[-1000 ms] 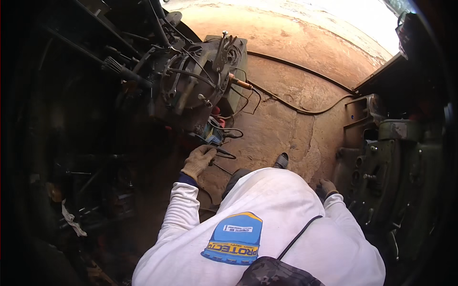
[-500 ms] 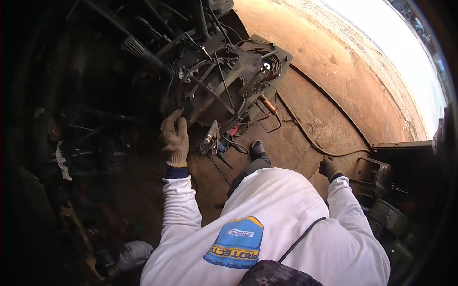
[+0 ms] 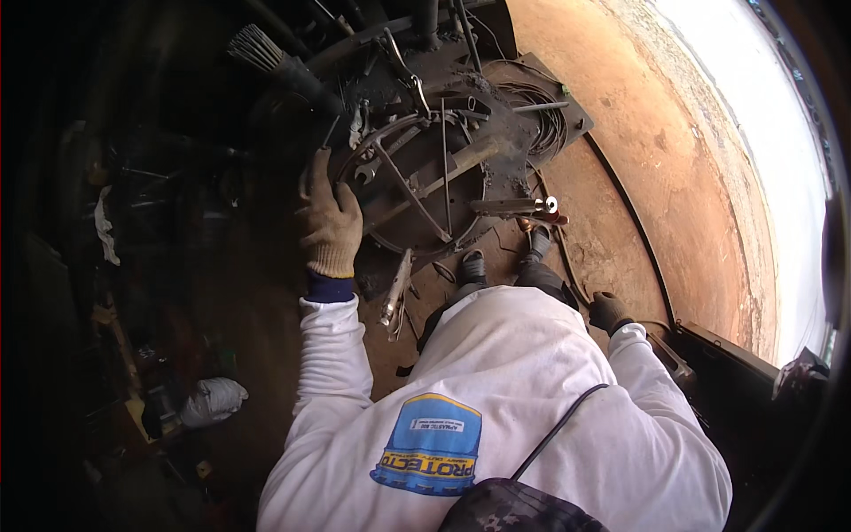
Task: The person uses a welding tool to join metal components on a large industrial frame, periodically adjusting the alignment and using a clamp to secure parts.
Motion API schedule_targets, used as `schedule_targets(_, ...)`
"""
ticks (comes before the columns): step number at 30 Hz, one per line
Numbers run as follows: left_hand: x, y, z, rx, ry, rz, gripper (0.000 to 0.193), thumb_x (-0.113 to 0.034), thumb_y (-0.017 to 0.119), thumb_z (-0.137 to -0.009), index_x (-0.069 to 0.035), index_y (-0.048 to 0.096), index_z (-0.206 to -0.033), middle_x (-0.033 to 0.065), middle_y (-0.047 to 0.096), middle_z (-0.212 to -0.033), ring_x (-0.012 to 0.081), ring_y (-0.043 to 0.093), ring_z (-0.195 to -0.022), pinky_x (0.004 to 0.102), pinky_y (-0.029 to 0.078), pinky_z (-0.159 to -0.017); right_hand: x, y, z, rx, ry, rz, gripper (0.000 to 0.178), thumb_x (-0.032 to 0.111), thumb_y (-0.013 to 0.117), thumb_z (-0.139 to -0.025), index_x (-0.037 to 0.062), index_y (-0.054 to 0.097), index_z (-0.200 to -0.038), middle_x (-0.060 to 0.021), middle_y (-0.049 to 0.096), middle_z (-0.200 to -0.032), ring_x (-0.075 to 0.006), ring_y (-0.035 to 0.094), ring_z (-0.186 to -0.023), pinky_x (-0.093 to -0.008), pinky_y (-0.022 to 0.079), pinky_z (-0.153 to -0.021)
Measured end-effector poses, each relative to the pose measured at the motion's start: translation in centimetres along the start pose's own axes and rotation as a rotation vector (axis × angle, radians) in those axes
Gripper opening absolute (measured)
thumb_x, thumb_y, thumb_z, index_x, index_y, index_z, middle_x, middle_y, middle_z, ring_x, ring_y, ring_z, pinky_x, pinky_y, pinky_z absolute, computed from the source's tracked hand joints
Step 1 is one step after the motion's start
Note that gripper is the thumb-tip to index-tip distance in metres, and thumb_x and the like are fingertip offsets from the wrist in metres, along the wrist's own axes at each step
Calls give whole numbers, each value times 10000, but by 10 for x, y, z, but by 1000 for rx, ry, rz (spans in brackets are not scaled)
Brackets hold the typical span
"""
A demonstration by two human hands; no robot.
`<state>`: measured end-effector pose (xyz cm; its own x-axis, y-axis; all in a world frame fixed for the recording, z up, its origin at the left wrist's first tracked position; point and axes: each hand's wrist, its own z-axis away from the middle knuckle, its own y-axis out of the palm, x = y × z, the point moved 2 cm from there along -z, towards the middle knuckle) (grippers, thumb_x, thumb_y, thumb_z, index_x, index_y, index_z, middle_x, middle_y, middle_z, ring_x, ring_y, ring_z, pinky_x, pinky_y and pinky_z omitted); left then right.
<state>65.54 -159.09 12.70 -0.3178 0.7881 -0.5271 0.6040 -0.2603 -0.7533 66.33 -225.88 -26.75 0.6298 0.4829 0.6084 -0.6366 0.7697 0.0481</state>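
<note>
Reddish-brown dirt floor [image 3: 674,177] fills the open right side, while dark clutter crowds the left, with a white rag bundle [image 3: 211,401] low down. Left hand [image 3: 330,222], in a tan knitted glove, reaches up with fingers spread flat against the rim of a round, rusty metal tray [image 3: 417,191] heaped with spanners and rods, gripping nothing. Right hand [image 3: 608,311], in a dark glove, hangs low by a dark metal box edge [image 3: 709,350]; its grip cannot be made out.
</note>
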Motion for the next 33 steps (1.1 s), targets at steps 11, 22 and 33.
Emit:
schedule_targets(11, -3, -9, -2, 306, -109, -308, 502, -188, 566, -967, -84, 549, -1458, 218, 601, -1423, 424, 543, -1336, 494, 436, -1131, 205, -45, -78, -74, 247, -243, 129, 227, 574, -1006, 104, 607, -993, -11, 532, -683, -189, 528, -530, -386, 398, -444)
schedule_targets(22, -29, -15, -16, 417, -249, -318, 528, -259, 553, -974, -70, 533, -1466, 236, 596, -1421, 425, 547, -1337, 463, 428, -1132, 279, -83, -136, 121, 191, -178, 196, 261, 564, -1016, 93, 620, -1100, -1, 510, -659, -185, 509, -510, -392, 385, -441)
schedule_targets(33, -6, -14, -30, 291, -257, -116, 286, -232, 684, -941, -9, 726, -1116, 193, 745, -1057, 345, 712, -1000, 415, 544, -886, 219, -7, -75, 4, 264, -198, 180, 262, 594, -1011, 85, 603, -974, -23, 537, -684, -200, 517, -523, -412, 388, -455)
